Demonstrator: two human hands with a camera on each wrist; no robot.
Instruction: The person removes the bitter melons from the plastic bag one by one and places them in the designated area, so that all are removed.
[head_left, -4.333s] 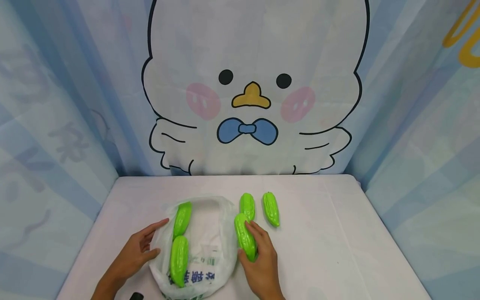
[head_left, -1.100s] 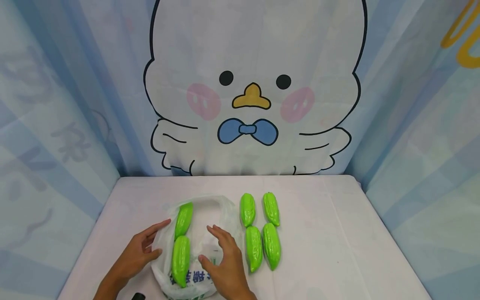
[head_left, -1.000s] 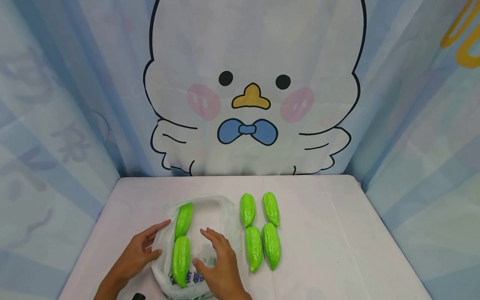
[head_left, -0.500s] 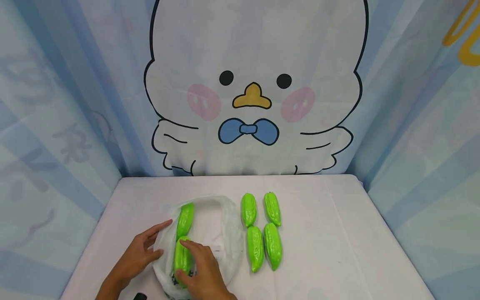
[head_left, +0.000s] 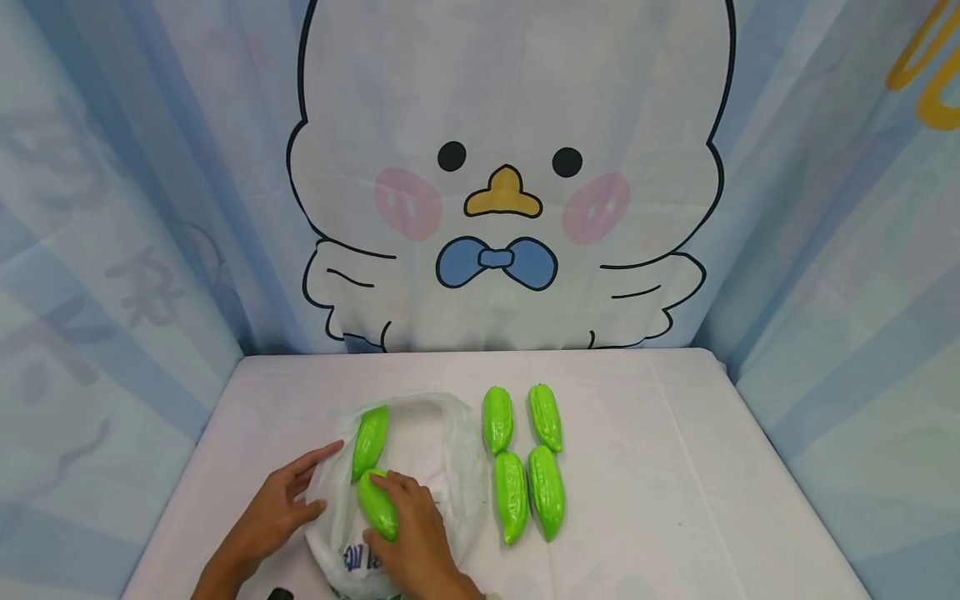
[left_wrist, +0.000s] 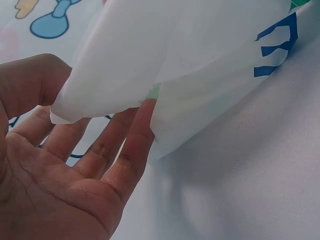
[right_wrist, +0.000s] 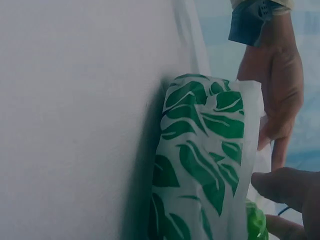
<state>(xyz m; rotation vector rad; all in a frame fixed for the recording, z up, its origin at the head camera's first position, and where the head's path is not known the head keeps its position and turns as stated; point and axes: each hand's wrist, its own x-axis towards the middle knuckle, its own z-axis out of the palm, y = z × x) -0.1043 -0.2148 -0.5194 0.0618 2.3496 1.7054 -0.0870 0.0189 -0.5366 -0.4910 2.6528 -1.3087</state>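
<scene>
A white plastic bag (head_left: pixel 465 475) with dark blue and green print stands wide at the mouth on the table. Inside it, one bright green bitter melon (head_left: pixel 371 440) leans along the left wall. My right hand (head_left: pixel 412 533) reaches into the bag and grips another bitter melon (head_left: pixel 377 505) between thumb and fingers; the right wrist view shows only a bit of green melon (right_wrist: pixel 256 220) by the fingertips. My left hand (head_left: pixel 273 506) touches the bag's left side, thumb and fingers spread. In the left wrist view, the bag's edge (left_wrist: pixel 115 65) covers some fingertips of that hand.
Right of the bag, several bitter melons (head_left: pixel 511 498) lie in two short columns on the white-covered table (head_left: pixel 660 500). A small black object (head_left: pixel 281 593) sits at the near edge. Printed curtains (head_left: pixel 495 125) hang behind and at both sides.
Two more bitter melons now lie right of the bag than in the oldest frame. My right hand moved left into the bag and took hold of the nearer melon, which has tilted. My left hand stayed.
</scene>
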